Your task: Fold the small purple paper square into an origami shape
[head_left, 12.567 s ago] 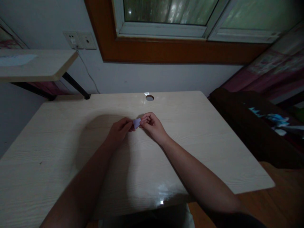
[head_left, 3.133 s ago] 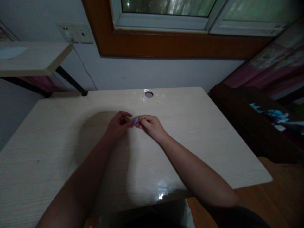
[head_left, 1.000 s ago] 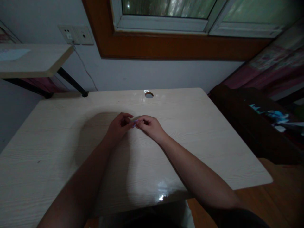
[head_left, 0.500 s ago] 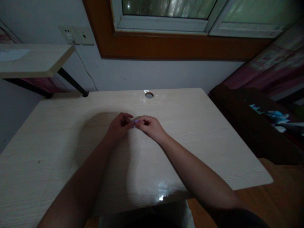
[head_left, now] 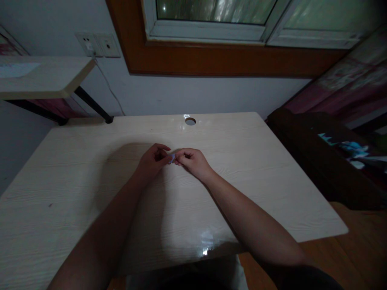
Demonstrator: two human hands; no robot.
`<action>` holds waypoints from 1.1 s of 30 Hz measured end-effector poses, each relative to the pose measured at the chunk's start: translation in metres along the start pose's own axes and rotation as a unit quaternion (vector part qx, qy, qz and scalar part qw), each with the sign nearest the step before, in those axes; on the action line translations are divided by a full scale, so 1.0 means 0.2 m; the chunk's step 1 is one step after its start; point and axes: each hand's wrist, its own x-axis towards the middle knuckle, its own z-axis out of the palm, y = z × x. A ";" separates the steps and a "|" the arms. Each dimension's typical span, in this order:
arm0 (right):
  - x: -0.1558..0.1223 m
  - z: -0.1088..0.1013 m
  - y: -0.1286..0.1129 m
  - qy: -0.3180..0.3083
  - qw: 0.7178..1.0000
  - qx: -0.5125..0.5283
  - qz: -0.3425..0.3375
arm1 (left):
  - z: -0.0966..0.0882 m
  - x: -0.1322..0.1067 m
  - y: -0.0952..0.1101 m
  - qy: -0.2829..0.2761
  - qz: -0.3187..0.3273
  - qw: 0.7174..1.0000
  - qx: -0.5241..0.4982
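Between my two hands, over the middle of the pale wood-grain desk (head_left: 248, 161), is a small light-purple piece (head_left: 172, 158). It looks thin, perhaps folded paper, but it is too small and dim to name surely. My left hand (head_left: 153, 160) pinches its left side between thumb and finger, with the index finger raised above. My right hand (head_left: 192, 161) has its fingertips closed on the right side. The fingers cover most of the piece.
A round cable hole (head_left: 190, 121) is near the desk's back edge. At the back left, a raised shelf (head_left: 69, 76) stands on black legs. A white cord (head_left: 109, 86) hangs from the wall socket (head_left: 87, 43). Dark furniture (head_left: 302, 149) stands to the right.
My right fingertips have shifted slightly on the purple piece, and more of it shows between the hands. My left hand has hardly moved.
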 end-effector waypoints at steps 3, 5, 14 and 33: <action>0.00 0.00 0.00 -0.001 0.999 0.030 0.014 | 0.00 0.00 0.00 -0.001 -0.001 1.000 -0.005; 0.00 0.00 -0.01 0.000 0.999 0.040 0.018 | 0.00 0.01 0.00 -0.001 0.000 1.000 -0.006; 0.00 0.01 -0.01 0.010 0.998 0.057 0.006 | 0.00 0.00 0.01 0.025 -0.006 1.000 -0.012; 0.00 0.00 -0.03 0.065 0.987 -0.100 -0.112 | 0.01 -0.02 0.05 -0.035 -0.026 0.993 0.114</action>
